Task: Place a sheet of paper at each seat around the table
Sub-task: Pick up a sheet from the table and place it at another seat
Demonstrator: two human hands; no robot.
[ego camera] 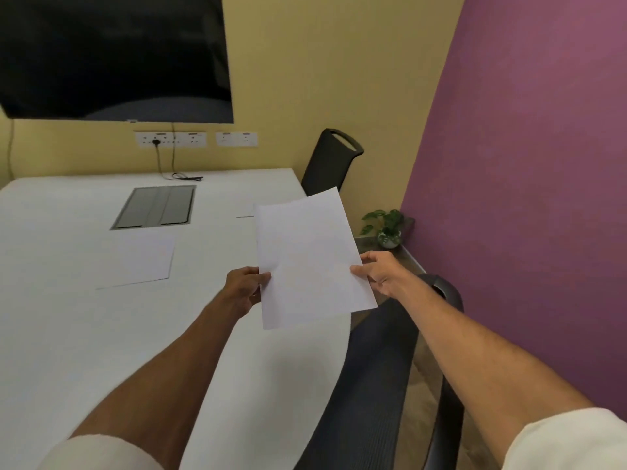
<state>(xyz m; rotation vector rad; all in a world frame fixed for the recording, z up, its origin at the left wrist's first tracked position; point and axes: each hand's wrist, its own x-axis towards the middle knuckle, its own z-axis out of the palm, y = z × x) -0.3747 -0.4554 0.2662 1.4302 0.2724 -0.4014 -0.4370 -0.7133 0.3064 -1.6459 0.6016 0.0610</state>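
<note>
I hold a white sheet of paper (310, 259) in the air over the right edge of the white table (68, 334). My left hand (246, 290) pinches its left edge and my right hand (378, 273) pinches its right edge. Another sheet (139, 261) lies flat on the table, left of the held one. A third sheet (247, 209) lies near the far right corner, partly hidden behind the held paper. A black chair (330, 162) stands at that far right corner. A second black chair (380, 385) is close below my right arm.
A grey cable hatch (156, 206) is set into the table's middle. A black cable (183, 177) runs from wall sockets (171, 139) onto the table's far edge. A dark screen (112, 56) hangs above. A small potted plant (386, 227) sits by the purple wall (526, 164).
</note>
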